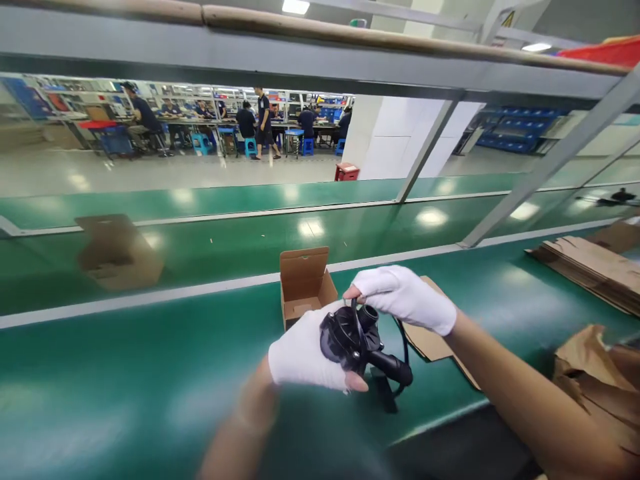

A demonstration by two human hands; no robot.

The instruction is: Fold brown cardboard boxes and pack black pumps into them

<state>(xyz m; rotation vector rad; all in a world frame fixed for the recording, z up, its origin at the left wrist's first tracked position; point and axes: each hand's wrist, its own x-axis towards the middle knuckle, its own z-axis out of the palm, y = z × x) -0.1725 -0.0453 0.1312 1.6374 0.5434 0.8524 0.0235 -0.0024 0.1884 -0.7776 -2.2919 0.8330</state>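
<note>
My left hand [305,353], in a white glove with bare fingertips, is wrapped around the body of a black water pump [345,337] with two pipe ports. The pump is held above the green bench. My right hand [400,293], gloved the same way, pinches the pump's black cable [405,347] near the upper port; part of the cable loops down on the right. Just behind my hands stands an open brown cardboard box [304,273] with its lid flap raised. My left hand hides the box's lower front.
Flat cardboard pieces [427,337] lie on the green bench [150,360] behind my right forearm. A stack of folded cardboard [590,267] and crumpled brown paper [595,367] are at the right. A metal frame post [540,167] slants up from the bench. Several people sit far behind.
</note>
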